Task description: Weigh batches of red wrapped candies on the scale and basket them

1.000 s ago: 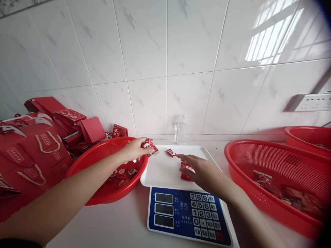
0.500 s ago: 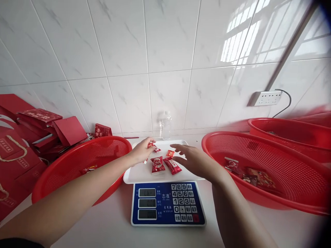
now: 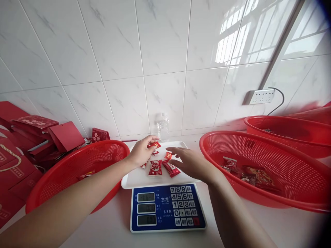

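Observation:
Over the back left of the white scale tray (image 3: 137, 177), my left hand (image 3: 141, 151) is closed with a small red candy packet (image 3: 156, 144) between thumb and fingers. My right hand (image 3: 192, 163) hovers at the tray's right side, its fingers apart and holding nothing. Just beyond its fingertips lies a small orange-red packet (image 3: 168, 155). Two larger red candy packets, one with a big white character (image 3: 155, 167) and one longer (image 3: 171, 168), rest in the middle. Other packets lie partly hidden beside my left hand. The scale's blue keypad panel (image 3: 165, 206) faces me.
Red perforated baskets stand to the left (image 3: 113, 151) and right (image 3: 222, 137), holding some packets; another basket (image 3: 284, 134) is behind at right. A clear plastic bottle (image 3: 163, 127) stands by the tiled wall. Red boxes (image 3: 62, 136) and gift bags (image 3: 18, 179) are piled at left.
The view has shifted slightly. The packet at my left fingertips shows more fully now, and my right hand has come slightly closer to the orange-red packet.

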